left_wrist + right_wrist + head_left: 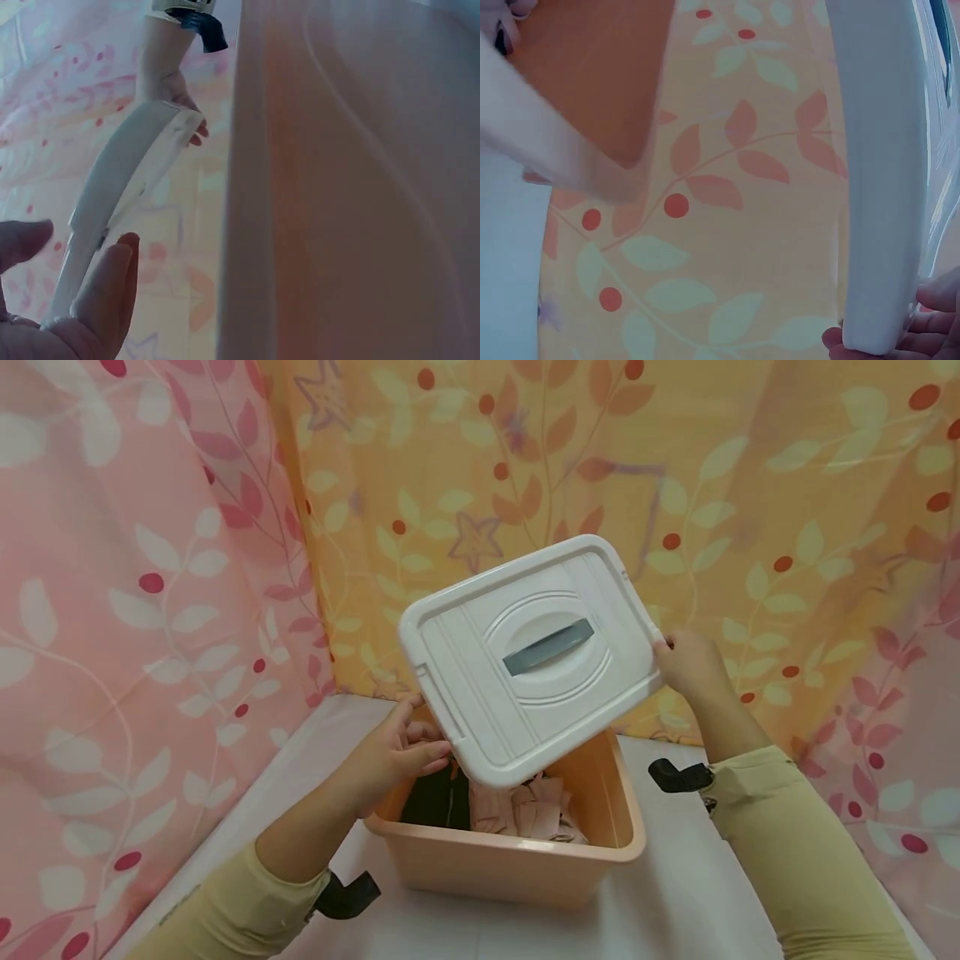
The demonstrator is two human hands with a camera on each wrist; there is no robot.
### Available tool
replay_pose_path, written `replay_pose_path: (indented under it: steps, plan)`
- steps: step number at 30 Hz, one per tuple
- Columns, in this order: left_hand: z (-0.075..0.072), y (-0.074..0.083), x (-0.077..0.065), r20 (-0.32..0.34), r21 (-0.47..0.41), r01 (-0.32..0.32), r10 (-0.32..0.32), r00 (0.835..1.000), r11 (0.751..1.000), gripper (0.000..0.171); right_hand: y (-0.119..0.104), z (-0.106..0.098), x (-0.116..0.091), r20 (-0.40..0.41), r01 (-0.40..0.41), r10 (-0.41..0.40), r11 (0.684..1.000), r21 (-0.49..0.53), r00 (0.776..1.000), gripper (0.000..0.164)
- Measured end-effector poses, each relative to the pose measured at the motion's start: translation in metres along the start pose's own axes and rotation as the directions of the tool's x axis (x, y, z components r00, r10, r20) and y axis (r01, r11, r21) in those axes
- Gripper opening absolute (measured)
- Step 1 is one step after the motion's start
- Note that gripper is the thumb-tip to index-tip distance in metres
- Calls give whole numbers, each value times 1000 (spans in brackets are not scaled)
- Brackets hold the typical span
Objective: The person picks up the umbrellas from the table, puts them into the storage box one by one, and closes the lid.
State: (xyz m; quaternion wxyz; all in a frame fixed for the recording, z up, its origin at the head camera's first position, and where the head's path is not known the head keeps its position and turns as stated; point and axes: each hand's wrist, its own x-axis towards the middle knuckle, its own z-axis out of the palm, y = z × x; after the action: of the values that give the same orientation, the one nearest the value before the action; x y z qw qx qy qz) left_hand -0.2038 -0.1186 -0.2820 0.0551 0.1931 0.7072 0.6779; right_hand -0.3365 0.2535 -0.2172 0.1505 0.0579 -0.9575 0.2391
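Observation:
A white rectangular lid (465, 685) with a grey handle (549, 647) is held tilted above a peach plastic bin (510, 868), its right side higher. My right hand (692, 667) grips the lid's right edge, thumb on top; in the right wrist view its fingers (930, 334) curl under the rim. By the lid's left edge is my left hand (393, 747), fingers and thumb spread apart around that edge. The left wrist view shows a gap between thumb and lid. Inside the bin lie a dark item (431, 806) and pale pink pieces (525, 810), partly hidden by the lid.
The bin stands on a white surface (690, 860). Patterned cloth walls enclose it: pink (150, 652) on the left, yellow (420, 468) behind, pink (892, 760) on the right. Black wrist mounts (347, 895) stick out from both sleeves.

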Motion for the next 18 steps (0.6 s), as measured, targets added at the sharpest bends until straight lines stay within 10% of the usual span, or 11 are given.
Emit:
replay_pose_path:
  steps: [10,18]
  plan:
    - [-3,10,2,-30,26,2,-1,1000,1000,64,6,2,-22,48,-14,12,999,37,999,36]
    - [-27,15,5,-134,97,76,-63,989,992,63,15,-4,-41,242,-76,15,966,247,970,43]
